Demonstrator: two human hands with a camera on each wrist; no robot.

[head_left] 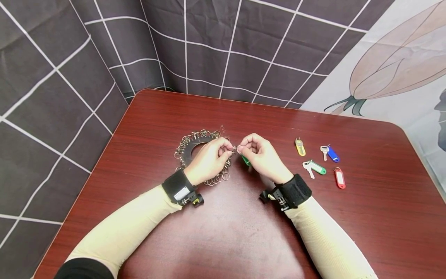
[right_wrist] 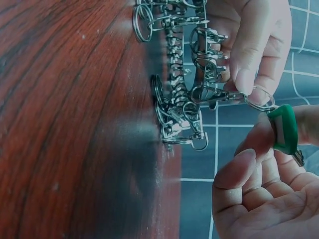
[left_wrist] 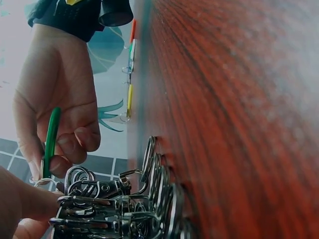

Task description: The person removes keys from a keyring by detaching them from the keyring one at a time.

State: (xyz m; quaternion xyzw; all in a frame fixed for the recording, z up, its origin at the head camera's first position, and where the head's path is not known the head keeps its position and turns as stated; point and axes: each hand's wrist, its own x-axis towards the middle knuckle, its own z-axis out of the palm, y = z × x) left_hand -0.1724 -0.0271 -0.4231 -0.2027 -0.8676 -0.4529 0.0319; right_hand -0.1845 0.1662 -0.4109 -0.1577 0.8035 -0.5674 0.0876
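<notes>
A flat dark ring (head_left: 188,151) edged with many metal clips and split rings lies on the table, partly behind my left hand (head_left: 210,159). That hand pinches a clip with a split ring (right_wrist: 264,99) at the right side of the dark ring. Opposite it, my right hand (head_left: 263,157) holds a green key tag (right_wrist: 286,129) by its ring end, thumb against fingers. The tip of a key (right_wrist: 299,157) shows below the tag. Both hands' fingertips meet at the split ring; whether the tag's loop is threaded on it cannot be told.
On the table (head_left: 223,232) to the right lie a yellow tag (head_left: 300,147), a blue tag (head_left: 333,153) with a key (head_left: 325,152), another green tag (head_left: 318,167) with a key (head_left: 308,169), and a red tag (head_left: 340,178). Dark checked cloth (head_left: 209,35) hangs behind.
</notes>
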